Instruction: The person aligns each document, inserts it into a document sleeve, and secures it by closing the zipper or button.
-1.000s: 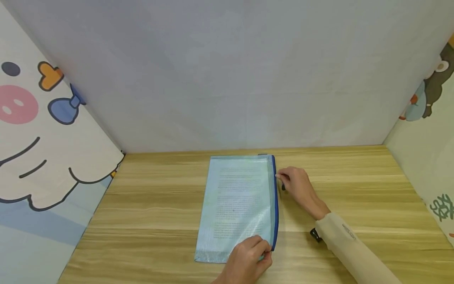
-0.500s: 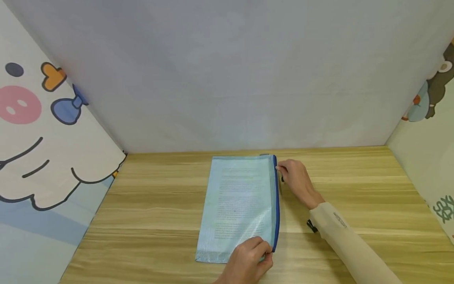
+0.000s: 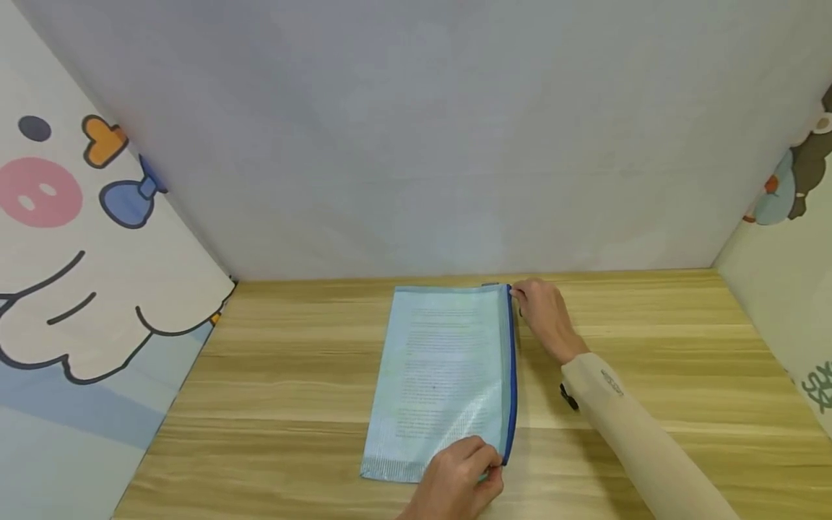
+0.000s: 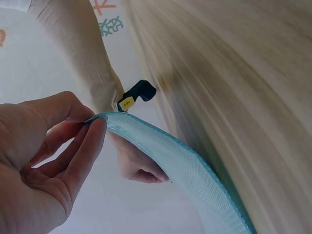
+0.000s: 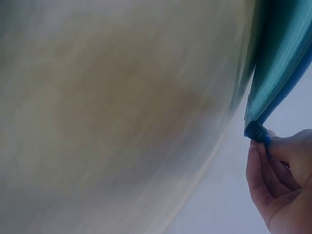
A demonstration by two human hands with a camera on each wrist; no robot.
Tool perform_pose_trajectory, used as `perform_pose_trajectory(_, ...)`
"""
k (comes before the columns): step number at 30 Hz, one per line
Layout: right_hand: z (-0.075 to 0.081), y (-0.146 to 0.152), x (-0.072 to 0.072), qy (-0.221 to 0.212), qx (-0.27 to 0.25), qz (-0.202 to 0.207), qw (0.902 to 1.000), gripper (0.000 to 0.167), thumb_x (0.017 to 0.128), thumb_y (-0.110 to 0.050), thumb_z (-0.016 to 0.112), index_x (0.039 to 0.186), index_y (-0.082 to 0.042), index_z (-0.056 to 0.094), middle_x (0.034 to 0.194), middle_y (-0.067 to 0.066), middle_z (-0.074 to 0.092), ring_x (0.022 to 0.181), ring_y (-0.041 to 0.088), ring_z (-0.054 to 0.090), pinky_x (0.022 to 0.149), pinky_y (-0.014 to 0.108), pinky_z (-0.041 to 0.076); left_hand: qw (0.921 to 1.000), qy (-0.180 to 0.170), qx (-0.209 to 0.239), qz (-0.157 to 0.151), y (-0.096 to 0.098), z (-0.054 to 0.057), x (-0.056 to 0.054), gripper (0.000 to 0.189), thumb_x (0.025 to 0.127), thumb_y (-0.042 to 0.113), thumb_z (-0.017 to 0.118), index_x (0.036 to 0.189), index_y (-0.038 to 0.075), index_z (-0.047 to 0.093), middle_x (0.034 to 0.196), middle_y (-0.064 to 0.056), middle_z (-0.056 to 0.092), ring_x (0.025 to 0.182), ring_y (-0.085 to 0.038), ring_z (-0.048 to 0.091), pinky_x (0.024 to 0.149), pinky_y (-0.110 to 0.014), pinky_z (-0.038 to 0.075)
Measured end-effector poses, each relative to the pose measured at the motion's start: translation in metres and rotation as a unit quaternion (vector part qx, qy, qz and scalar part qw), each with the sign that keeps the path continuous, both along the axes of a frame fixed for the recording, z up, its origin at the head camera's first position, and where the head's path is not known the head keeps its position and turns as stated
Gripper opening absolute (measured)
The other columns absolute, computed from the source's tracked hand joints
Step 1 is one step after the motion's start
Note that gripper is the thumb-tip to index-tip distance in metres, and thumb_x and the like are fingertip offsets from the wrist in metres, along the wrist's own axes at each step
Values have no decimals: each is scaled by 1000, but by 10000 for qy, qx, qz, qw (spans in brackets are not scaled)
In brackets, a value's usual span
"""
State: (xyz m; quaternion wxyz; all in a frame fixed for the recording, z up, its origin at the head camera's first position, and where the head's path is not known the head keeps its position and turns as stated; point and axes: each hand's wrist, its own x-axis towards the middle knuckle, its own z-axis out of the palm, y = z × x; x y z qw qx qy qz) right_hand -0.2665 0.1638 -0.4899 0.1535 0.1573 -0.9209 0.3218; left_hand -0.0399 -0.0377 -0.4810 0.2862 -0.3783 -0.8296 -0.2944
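A light blue, see-through zipper pouch (image 3: 422,448) lies on the table, a printed sheet (image 3: 445,361) showing through it. Its dark blue zipper (image 3: 514,390) runs along the right edge. My left hand (image 3: 457,477) pinches the pouch's near right corner between thumb and fingers; the left wrist view shows the pouch edge (image 4: 170,139) curving away from those fingertips. At the far right corner, my right hand (image 3: 544,312) pinches the small dark blue zipper pull (image 5: 257,131), with thumb and index finger on it in the right wrist view.
The wood-grain table (image 3: 279,375) extends to both sides of the pouch. A plain grey-white wall (image 3: 416,144) rises close behind the pouch's far edge. Cartoon-printed panels (image 3: 84,289) stand left and right. A black strap piece (image 3: 568,397) sits by the right sleeve.
My right hand has moved away from me along the zipper, from partway up to the far corner, taking the pull with it. My left hand keeps its pinch at the near corner.
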Motion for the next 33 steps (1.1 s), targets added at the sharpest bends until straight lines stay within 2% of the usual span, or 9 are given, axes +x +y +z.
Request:
perform_pose_trajectory(7, -2, 0, -8, 111, 68, -104, 9999, 18, 98, 3, 65, 82, 7, 72, 68, 12, 62, 60, 22, 54, 57, 35, 47, 10000, -31, -34, -18, 0, 0, 1, 32, 57, -6, 86, 76, 12, 67, 73, 6, 59, 62, 1, 53, 61, -2, 40)
perform_pose_trajectory(13, 1, -3, -17, 147, 236, -235, 9993, 14, 98, 3, 64, 93, 10, 74, 79, 20, 67, 67, 27, 59, 63, 40, 53, 10000, -54, -67, 15, 0, 0, 2, 32, 57, -5, 87, 75, 12, 67, 73, 6, 59, 61, 0, 53, 61, -2, 40)
perform_pose_trajectory(18, 3, -6, -20, 136, 405, -293, 9987, 14, 98, 3, 64, 93, 11, 74, 79, 21, 67, 70, 30, 61, 64, 42, 55, 9999, -155, -22, 13, 0, 0, 2, 31, 58, -5, 87, 75, 11, 67, 74, 5, 59, 62, -3, 55, 62, -4, 42)
perform_pose_trajectory(21, 3, -6, -21, 123, 438, -323, 9984, 14, 98, 3, 63, 93, 11, 74, 81, 21, 68, 72, 31, 63, 66, 44, 55, 9999, -97, -72, 39, 1, 1, 1, 30, 59, -4, 87, 75, 11, 67, 74, 5, 60, 63, -3, 55, 64, -4, 43)
perform_pose_trajectory(23, 3, -6, -20, 61, 356, -327, 9988, 14, 99, 3, 63, 96, 11, 74, 84, 23, 69, 74, 32, 64, 67, 44, 56, 9999, -36, -115, 49, 1, 1, 0, 28, 60, -3, 86, 76, 12, 68, 74, 5, 60, 63, -2, 56, 64, -4, 43)
perform_pose_trajectory(29, 4, -5, -19, -158, -135, -260, 9994, 14, 100, 3, 62, 100, 11, 73, 90, 25, 71, 73, 31, 65, 65, 44, 56, 9997, -209, -97, -49, 2, 2, -1, 25, 67, -4, 83, 81, 12, 68, 75, 6, 62, 65, -1, 55, 64, -4, 43)
perform_pose_trajectory(33, 4, -3, -20, -234, -435, -114, 9987, 11, 99, 5, 63, 101, 12, 72, 94, 26, 72, 76, 33, 67, 69, 46, 58, 9995, -278, -129, -26, 4, 1, -1, 29, 68, -4, 86, 83, 12, 68, 76, 6, 63, 66, 0, 56, 64, -4, 42)
